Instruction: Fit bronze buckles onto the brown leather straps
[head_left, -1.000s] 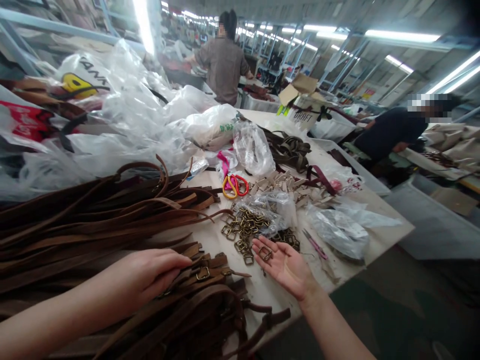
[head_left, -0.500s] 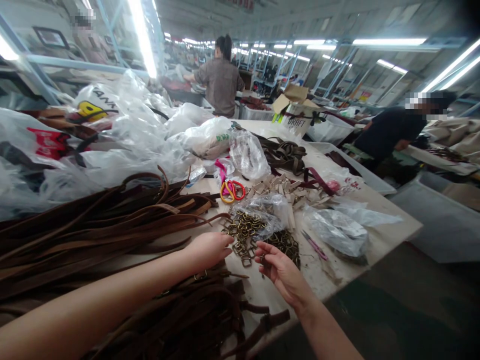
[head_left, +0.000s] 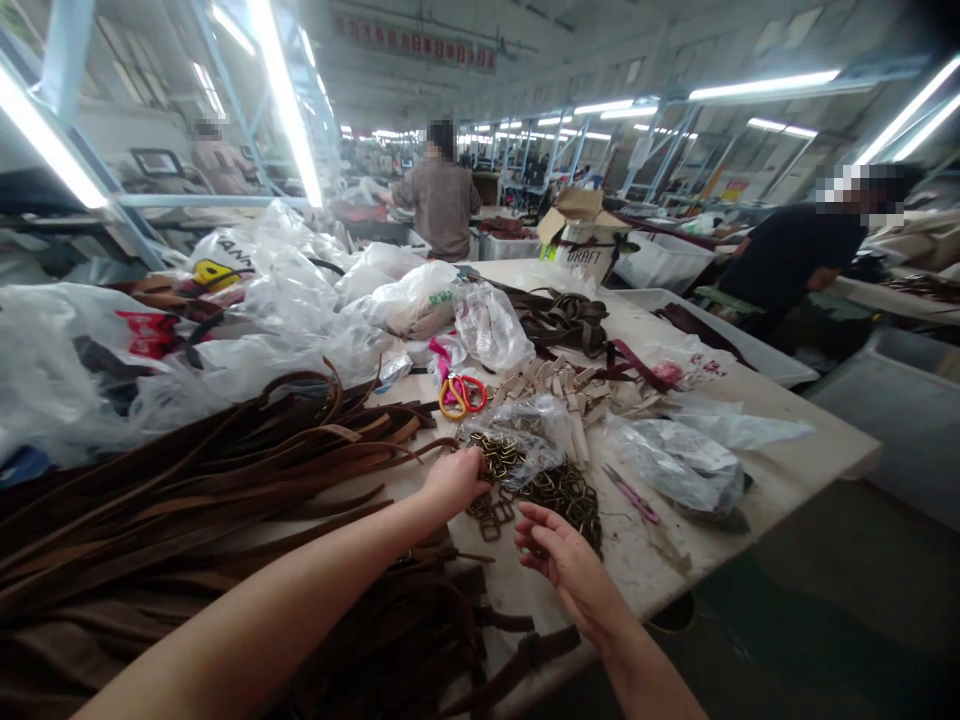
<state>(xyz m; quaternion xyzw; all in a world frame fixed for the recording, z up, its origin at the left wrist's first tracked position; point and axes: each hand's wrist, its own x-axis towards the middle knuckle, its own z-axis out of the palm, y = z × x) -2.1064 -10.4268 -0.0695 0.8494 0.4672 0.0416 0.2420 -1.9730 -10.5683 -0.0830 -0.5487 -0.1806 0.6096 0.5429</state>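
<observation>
My left hand [head_left: 456,482] reaches down at the left edge of a pile of brass-coloured rectangular metal loops [head_left: 566,505]. Its fingers are bent together among the loops, and the fingertips are hidden. Just right of it, over the near side of the pile, my right hand [head_left: 561,555] is turned partly palm-up with the fingers curled in. Something small and dark shows inside those fingers, too unclear to name. A clear plastic bag [head_left: 536,430] lies partly over the loops. Long brown leather straps [head_left: 247,480] are heaped beside and under my left forearm.
Scissors with red and yellow handles [head_left: 463,395] lie behind the pile; pink-handled snips [head_left: 631,493] lie to its right. Beige strips [head_left: 559,385], plastic bags [head_left: 285,320] and dark coiled straps [head_left: 566,320] cover the table's back. White bins [head_left: 892,400] stand beyond the right edge; other people work farther off.
My left hand has moved right and slightly up, into the edge of the loop pile. My right hand stays close to its place, a little lower. The camera view has tilted upward slightly.
</observation>
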